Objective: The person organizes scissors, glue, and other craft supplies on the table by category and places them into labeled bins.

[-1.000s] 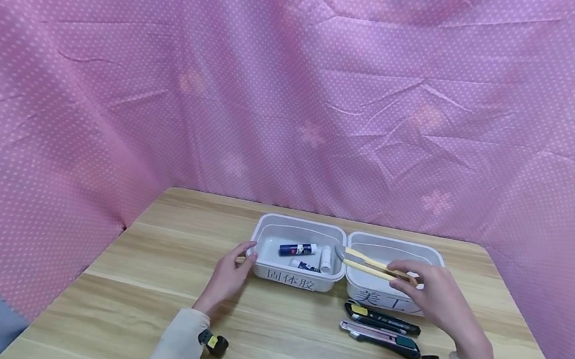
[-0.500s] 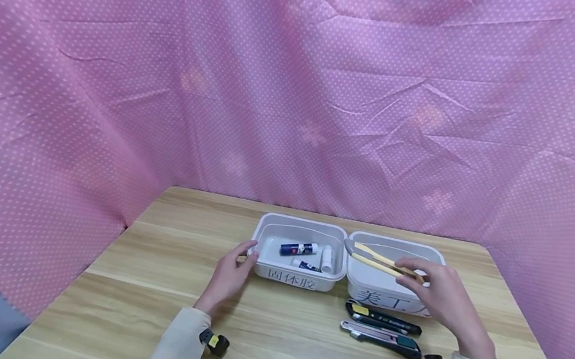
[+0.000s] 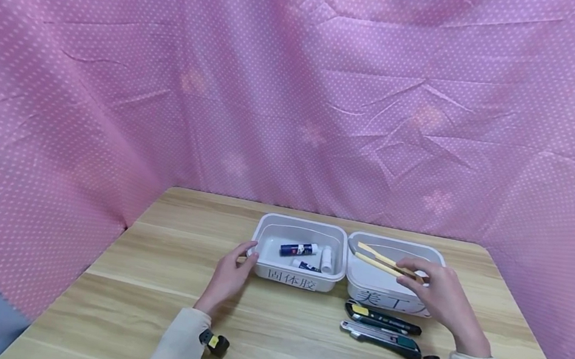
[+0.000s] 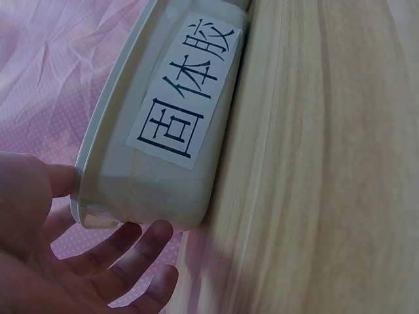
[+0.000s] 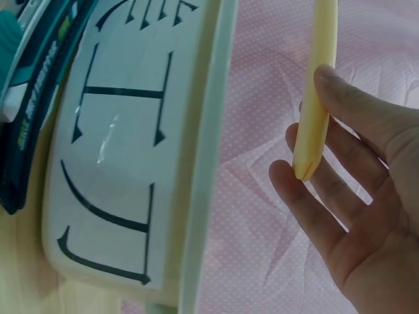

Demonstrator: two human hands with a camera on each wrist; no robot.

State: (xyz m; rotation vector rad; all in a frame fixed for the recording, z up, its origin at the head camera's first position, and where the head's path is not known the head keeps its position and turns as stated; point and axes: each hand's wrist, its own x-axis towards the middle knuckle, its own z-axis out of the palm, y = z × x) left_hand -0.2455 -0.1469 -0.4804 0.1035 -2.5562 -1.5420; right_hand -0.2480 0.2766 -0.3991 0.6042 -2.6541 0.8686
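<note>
My left hand (image 3: 229,272) holds the left end of a white plastic bin (image 3: 266,218), thumb at the rim and fingers against the end wall. Inside that bin lie a blue glue stick (image 3: 293,250), a second blue one (image 3: 304,265) and a white one (image 3: 327,261). Over the right white bin (image 3: 400,241), my right hand (image 3: 439,293) pinches a yellow utility knife (image 3: 377,264) with a grey tip, which points left. In the right wrist view the thumb presses the yellow knife body (image 5: 315,124) against the fingers, above the bin's rim.
In front of the right bin lie a black utility knife with a yellow slider (image 3: 383,319) and a silver-and-black one with a green slider (image 3: 383,340). Both bins carry printed paper labels on their fronts. A pink dotted curtain (image 3: 297,113) hangs behind the wooden table (image 3: 140,281).
The yellow utility knife has shifted right, its tip leaving the left bin's edge and coming over the right bin. My left hand has stayed at its bin.
</note>
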